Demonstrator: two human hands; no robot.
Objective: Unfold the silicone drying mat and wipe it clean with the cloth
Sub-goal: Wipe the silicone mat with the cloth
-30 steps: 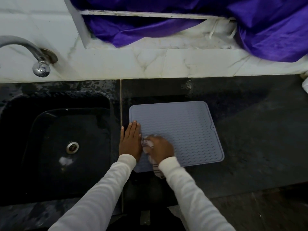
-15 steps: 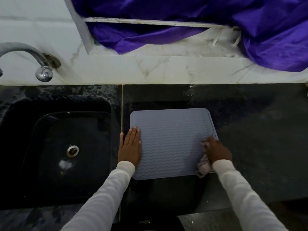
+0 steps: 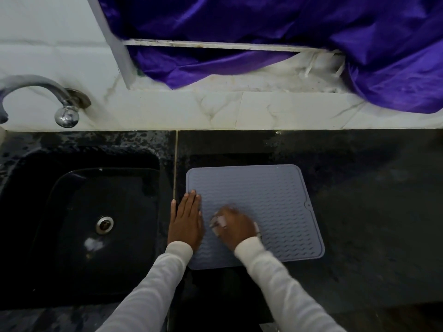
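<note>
A grey ribbed silicone drying mat [image 3: 268, 200] lies flat and unfolded on the dark counter, right of the sink. My left hand [image 3: 185, 221] presses flat on the mat's left edge, fingers straight. My right hand [image 3: 236, 227] is blurred with motion on the near-left part of the mat and grips a small pale cloth [image 3: 217, 222], most of it hidden under the palm and fingers.
A black sink [image 3: 79, 226] with a metal drain lies to the left, a chrome tap [image 3: 60, 101] above it. White marble wall tiles and a purple cloth [image 3: 263, 32] draped over a ledge run along the back. Dark counter [image 3: 383, 200] extends right.
My right hand with the cloth swept from the mat's near-left to its right edge and has come back to the near-left. My left hand has stayed pressed on the left edge.
</note>
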